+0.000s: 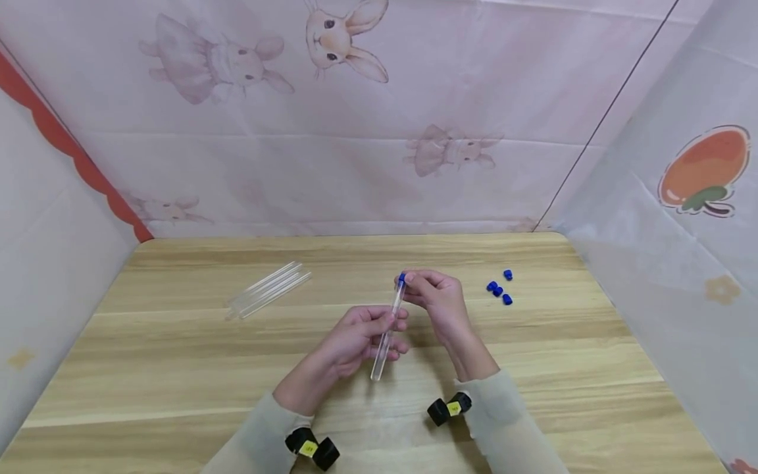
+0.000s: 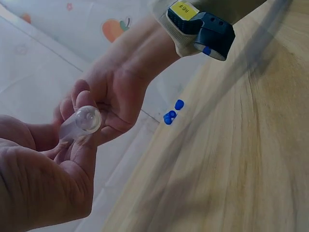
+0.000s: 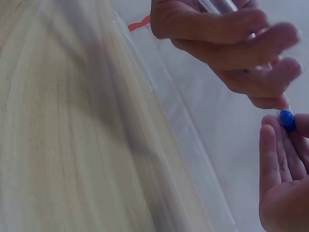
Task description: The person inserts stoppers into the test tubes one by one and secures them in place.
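A clear test tube [image 1: 381, 355] slants in front of me, its rounded closed end low and its mouth up. My left hand [image 1: 361, 332] grips it around the middle, thumb on top and fingers behind. At the upper end sits a blue cap [image 1: 402, 278], pinched between the thumb and fingers of my right hand [image 1: 441, 299]. The right wrist view shows the blue cap [image 3: 287, 120] from its top. From the left wrist view, the test tube's round bottom [image 2: 89, 120] faces the camera, and the cap is hidden there.
Several clear test tubes [image 1: 269, 289] lie side by side on the wooden table [image 1: 177, 368] at the left. To the right, several loose blue caps [image 1: 497, 291] are scattered. Fabric walls enclose the table at the back and sides. Each sleeve carries a black wrist camera [image 1: 312, 449].
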`<state>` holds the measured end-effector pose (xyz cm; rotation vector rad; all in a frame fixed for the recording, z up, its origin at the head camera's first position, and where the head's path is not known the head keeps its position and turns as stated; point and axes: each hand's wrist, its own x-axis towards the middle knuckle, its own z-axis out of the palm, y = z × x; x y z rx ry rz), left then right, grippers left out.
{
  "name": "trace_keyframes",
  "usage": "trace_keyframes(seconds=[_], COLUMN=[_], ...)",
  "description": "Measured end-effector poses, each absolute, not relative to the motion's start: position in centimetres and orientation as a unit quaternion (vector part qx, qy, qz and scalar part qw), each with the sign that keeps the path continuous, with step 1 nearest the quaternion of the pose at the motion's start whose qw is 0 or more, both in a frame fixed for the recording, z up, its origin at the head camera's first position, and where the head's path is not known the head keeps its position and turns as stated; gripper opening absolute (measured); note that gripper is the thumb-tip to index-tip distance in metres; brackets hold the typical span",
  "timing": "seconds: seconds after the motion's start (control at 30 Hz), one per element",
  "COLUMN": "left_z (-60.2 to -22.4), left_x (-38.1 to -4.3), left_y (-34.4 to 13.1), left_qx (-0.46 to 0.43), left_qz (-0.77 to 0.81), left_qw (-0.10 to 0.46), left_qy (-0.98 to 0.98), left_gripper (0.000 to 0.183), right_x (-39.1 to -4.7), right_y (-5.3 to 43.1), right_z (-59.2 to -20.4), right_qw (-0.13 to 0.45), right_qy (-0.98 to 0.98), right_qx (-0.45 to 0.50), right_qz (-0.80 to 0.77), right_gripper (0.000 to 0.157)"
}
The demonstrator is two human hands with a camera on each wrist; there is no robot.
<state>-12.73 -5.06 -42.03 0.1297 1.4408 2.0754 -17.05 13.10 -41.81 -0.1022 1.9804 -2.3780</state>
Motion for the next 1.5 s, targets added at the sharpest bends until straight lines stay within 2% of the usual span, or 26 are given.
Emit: trace_keyframes(seconds=[0.37,0.57,0.67,0.77,0.93,1.07,1.27,1.5], left_z=[-41.9,-42.1,-42.5,-42.9,-43.1,-42.9,-42.3,-42.5], left_x=[-12.7,-12.6,-12.7,-12.8,-13.0,-12.9,-12.3,-12.4], left_y=[-5.2,-5.0,-5.0,-5.2,-5.4,-5.3,-4.8,-4.5], left_qx=[0.066,0.067,0.085,0.12,0.176,0.175,0.109,0.096], left_qz=[0.769,0.77,0.767,0.764,0.75,0.746,0.748,0.749], left_qw=[0.282,0.279,0.293,0.329,0.366,0.334,0.283,0.268], left_qy=[0.569,0.57,0.565,0.542,0.522,0.549,0.59,0.599], left_gripper=[0.03,0.032,0.038,0.043,0.042,0.037,0.029,0.037], right_x=[-17.1,-17.1,-17.1,-17.0,-17.0,-17.2,-17.2,-17.1], right_y=[13.9,14.0,14.1,14.2,14.6,14.6,14.0,14.2], right_z=[-41.6,-41.7,-41.7,-41.5,-41.1,-41.2,-41.4,-41.2], right_qw=[0.084,0.085,0.09,0.092,0.074,0.057,0.041,0.046], right_qy=[0.659,0.664,0.653,0.632,0.603,0.613,0.635,0.639], right_qx=[-0.077,-0.105,-0.113,-0.111,-0.108,-0.1,-0.089,-0.091], right_qz=[-0.743,-0.735,-0.744,-0.761,-0.787,-0.782,-0.766,-0.763], right_gripper=[0.021,0.022,0.024,0.025,0.029,0.027,0.026,0.03])
